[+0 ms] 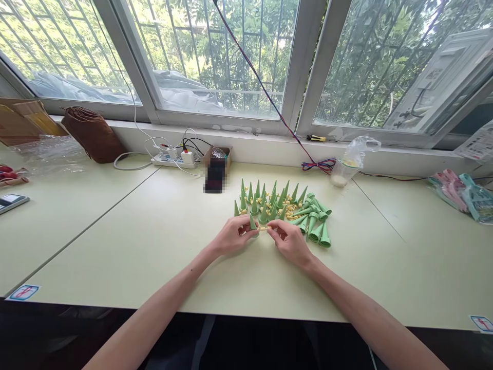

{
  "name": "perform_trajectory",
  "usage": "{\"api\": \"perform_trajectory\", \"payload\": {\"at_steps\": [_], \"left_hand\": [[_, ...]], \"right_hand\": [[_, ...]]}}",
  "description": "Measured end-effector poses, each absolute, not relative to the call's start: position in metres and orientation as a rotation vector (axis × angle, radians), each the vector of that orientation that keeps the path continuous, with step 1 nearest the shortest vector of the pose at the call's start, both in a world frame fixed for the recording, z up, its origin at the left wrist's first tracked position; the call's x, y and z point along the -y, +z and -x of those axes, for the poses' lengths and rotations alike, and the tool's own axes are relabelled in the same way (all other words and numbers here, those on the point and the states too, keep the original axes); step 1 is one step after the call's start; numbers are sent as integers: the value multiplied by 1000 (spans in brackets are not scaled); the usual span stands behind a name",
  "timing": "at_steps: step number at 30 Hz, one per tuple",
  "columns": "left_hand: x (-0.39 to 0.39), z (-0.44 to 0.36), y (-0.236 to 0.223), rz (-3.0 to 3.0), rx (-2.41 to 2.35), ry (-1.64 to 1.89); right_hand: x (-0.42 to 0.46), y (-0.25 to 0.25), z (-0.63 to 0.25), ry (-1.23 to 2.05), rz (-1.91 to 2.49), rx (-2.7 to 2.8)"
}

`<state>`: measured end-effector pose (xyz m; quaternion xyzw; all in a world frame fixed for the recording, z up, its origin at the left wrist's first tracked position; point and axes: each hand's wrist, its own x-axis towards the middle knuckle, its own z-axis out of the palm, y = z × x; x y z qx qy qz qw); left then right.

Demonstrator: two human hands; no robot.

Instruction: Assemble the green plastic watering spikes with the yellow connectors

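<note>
My left hand [233,237] is closed around the lower part of a green plastic cone [252,223], which stands point up. Facing it, my right hand [289,243] pinches a small yellow plastic piece [264,228] at the side of the cone's base; whether the two are joined is too small to tell. Just beyond my hands, several green cones [264,213] stand upright in loose rows, with yellow pieces around their bases. To the right lies a heap of green cones [314,220] on their sides, beside a small pile of loose yellow pieces [293,209].
A small cardboard box [227,154] and a power strip [175,158] stand by the window sill. A plastic bag [348,162] and coiled cable [319,164] lie at the back right. Farther right are bagged pink and teal items [462,192]. A brown bag [90,134] leans at the left.
</note>
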<state>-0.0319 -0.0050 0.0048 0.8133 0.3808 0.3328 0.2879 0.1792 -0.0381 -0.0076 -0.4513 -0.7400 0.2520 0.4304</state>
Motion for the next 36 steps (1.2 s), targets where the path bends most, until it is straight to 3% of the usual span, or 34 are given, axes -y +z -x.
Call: {"api": "perform_trajectory", "payload": {"at_steps": [36], "left_hand": [[7,30,5,-2089,-953,872]], "right_hand": [[38,-11,-181,719,1028,1843]]}}
